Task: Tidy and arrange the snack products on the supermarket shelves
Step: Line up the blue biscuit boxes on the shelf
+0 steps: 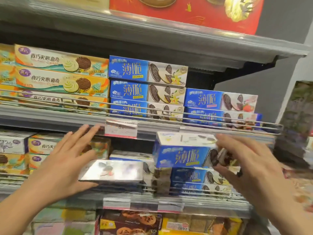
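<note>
My right hand (250, 168) grips the right end of a blue sandwich-biscuit box (183, 156), held in front of the middle shelf above a stack of the same blue boxes (191, 178). My left hand (66, 160) holds the left end of a pale, shiny box (111, 172) between thumb and forefinger, its other fingers spread straight up towards the shelf edge. That box lies tilted with its top face showing. Both boxes are blurred.
The upper shelf carries stacked yellow cookie boxes (61, 73) at left and blue biscuit boxes (147, 85) in the middle and right, behind a wire rail (152, 109). A price tag (121, 128) hangs on the shelf edge. Cookie packs (132, 223) fill the bottom shelf.
</note>
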`<state>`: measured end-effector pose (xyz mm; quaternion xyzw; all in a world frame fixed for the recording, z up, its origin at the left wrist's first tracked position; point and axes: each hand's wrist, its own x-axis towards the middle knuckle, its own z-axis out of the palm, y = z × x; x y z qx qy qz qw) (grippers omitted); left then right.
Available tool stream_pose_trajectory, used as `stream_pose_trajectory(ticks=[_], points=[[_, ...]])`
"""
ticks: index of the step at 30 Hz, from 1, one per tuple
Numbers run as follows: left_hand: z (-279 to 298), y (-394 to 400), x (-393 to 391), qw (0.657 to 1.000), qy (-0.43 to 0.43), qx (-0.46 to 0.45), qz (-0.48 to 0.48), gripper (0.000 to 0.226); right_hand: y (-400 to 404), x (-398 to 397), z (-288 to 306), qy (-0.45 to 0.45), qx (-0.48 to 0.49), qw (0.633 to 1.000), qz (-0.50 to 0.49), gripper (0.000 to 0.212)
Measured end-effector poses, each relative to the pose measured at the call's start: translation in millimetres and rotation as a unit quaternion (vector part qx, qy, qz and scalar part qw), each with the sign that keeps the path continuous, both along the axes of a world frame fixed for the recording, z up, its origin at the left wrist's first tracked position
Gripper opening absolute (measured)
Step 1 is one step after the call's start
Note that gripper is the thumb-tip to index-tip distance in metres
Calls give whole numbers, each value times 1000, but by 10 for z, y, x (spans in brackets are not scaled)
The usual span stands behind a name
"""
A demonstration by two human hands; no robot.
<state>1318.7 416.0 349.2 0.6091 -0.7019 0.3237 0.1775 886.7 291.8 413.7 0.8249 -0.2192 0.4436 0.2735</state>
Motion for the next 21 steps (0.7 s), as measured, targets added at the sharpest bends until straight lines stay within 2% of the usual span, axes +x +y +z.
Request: stream_pose_trajectory(ticks=[5, 15, 21], points=[[42, 61, 223, 999, -32, 41, 7, 62, 38, 533, -416, 58, 50, 997, 30, 77], [105, 160, 283, 991, -62, 111, 51, 58, 75, 1254, -572, 91, 36, 991, -97, 72], [59, 117, 315, 994, -65, 85, 38, 59, 16, 1544, -679, 79, 21, 988, -128, 66]])
